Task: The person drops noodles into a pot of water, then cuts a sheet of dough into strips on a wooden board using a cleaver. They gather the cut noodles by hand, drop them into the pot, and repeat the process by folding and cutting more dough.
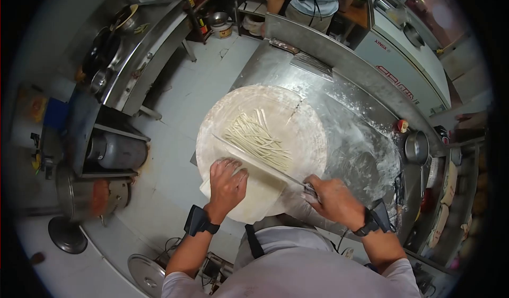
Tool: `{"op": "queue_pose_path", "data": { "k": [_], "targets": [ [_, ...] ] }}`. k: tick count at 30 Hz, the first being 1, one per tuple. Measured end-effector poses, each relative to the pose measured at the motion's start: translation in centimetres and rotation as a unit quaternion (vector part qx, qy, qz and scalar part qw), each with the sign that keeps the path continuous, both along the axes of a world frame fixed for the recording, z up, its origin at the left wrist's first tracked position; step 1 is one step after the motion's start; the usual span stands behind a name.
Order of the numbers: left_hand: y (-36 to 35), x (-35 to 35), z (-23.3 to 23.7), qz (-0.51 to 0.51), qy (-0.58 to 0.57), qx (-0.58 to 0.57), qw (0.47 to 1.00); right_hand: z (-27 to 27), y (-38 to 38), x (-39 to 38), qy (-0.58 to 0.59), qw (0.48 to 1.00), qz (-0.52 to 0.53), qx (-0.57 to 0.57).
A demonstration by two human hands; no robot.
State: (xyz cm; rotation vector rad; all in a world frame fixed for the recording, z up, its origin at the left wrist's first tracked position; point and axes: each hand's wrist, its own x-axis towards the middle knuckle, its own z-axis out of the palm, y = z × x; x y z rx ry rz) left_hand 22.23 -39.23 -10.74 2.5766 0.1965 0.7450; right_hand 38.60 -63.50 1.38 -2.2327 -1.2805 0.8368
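Observation:
My right hand (335, 200) grips the handle of a long knife (260, 163), whose blade lies across a round, floured chopping board (313, 123). Just behind the blade, my left hand (228, 182) rests with bent fingers on a folded sheet of dough (257, 192). That sheet hangs over the near edge of the board. Beyond the blade, a pile of cut noodles (254, 136) is spread on the board. Whether the knife's edge is in the dough cannot be made out.
The board sits on a flour-dusted steel table (360, 139). A cleaver (312, 64) lies at its far end, and a small saucepan (417, 148) stands at the right. Another person (313, 1) stands behind the table's back panel. A steel stove counter (143, 59) is at the left.

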Motion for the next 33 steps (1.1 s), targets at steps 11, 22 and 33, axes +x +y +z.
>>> {"op": "queue_pose_path", "data": {
  "k": [11, 22, 33],
  "targets": [
    [0.2, 0.0, -0.4, 0.002, -0.001, -0.006, 1.000, 1.5, -1.2, -1.0, -0.046, 0.993, 0.053, -0.091],
    [0.0, 0.4, -0.1, 0.003, -0.006, -0.001, 1.000, -2.4, 3.1, 0.0, -0.060, 0.998, 0.032, 0.013],
    [0.3, -0.3, -0.9, 0.011, -0.002, -0.012, 1.000, 0.7, -0.9, -1.8, -0.058, 0.996, 0.037, -0.048]
  ]
}}
